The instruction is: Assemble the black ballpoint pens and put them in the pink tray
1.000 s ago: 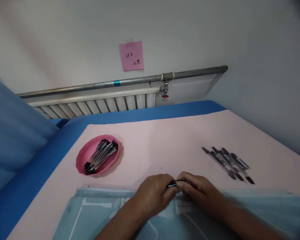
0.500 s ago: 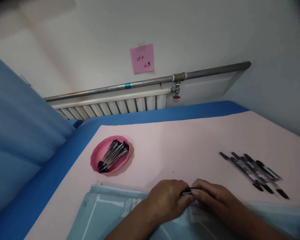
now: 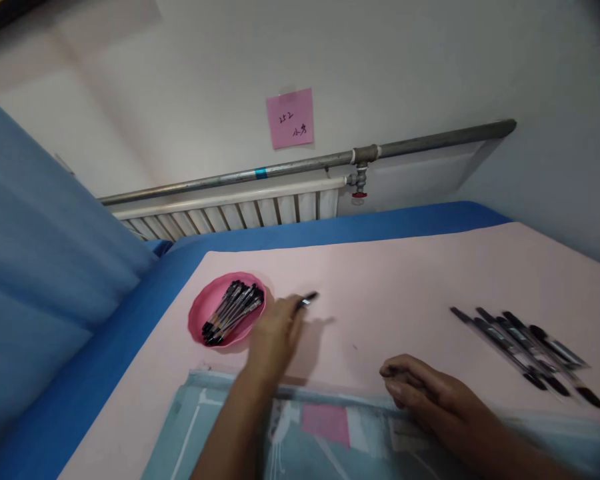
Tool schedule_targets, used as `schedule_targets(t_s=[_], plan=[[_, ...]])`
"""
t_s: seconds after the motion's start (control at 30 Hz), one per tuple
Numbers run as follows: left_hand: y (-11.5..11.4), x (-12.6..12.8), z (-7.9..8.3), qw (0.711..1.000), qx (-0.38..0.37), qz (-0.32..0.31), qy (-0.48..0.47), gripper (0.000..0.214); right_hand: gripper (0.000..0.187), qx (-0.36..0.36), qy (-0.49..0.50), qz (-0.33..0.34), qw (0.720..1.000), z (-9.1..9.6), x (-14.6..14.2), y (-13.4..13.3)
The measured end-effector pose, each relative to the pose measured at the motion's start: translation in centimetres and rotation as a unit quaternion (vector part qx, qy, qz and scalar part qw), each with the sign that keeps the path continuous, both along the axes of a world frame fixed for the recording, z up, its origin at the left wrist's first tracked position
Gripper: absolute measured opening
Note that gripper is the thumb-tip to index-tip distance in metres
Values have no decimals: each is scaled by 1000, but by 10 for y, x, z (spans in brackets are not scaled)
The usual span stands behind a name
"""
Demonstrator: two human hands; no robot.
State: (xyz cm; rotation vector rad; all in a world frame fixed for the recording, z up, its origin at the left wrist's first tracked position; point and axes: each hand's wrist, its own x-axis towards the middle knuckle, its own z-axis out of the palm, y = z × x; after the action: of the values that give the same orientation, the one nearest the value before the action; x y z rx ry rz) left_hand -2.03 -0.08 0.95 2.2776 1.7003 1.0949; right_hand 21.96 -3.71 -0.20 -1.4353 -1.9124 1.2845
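Observation:
My left hand [image 3: 274, 333] is closed around a black pen [image 3: 307, 300] whose tip sticks out to the right, and it hovers just right of a pink dish [image 3: 200, 315] filled with several black pens [image 3: 231, 312]. My right hand [image 3: 420, 390] rests with curled fingers at the edge of a pale blue-green plastic folder [image 3: 300, 433] near me; nothing shows in it. A row of several black pens [image 3: 525, 347] lies on the pink sheet at the right.
The pink sheet [image 3: 405, 280] covers a blue table [image 3: 130, 307]. Behind it are a white radiator [image 3: 230, 213], a grey pipe [image 3: 420, 140] and a pink sticky note [image 3: 290, 119] on the wall. Blue cloth [image 3: 35, 267] hangs at the left.
My two hands were together on one pen over the folder. My left hand has since carried the pen up and left toward the pink dish, while my right hand stayed by the folder.

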Motion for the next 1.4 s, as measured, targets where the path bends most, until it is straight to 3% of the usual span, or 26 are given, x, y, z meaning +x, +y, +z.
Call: schedule_targets(t_s=[0.07,0.13,0.27,0.5,0.6,0.73,1.07,1.23,1.4], plan=[[13,-35,3,993,14,115,18,25,28,4,-9,14,1000,-1,0,0],[22,-64,4,977,-21,205,50,26,27,9,-18,27,999,-2,1,1],[25,-98,1,945,-47,297,132,34,25,29,-34,35,998,-3,3,0],[16,-109,-6,941,-156,249,169,48,22,40,-42,55,997,-4,4,-1],[21,-112,-9,940,-176,241,166,35,22,42,-45,59,996,-4,4,-1],[29,-115,-11,940,-179,254,140,25,21,49,-45,62,996,-3,3,-2],[33,-114,-12,915,-157,346,134,31,20,74,-58,69,993,-2,3,-3],[40,-109,-13,921,-152,323,156,27,20,88,-68,86,990,-5,4,-1],[33,-112,-13,922,-161,301,182,26,18,151,-63,84,983,-10,4,-5]])
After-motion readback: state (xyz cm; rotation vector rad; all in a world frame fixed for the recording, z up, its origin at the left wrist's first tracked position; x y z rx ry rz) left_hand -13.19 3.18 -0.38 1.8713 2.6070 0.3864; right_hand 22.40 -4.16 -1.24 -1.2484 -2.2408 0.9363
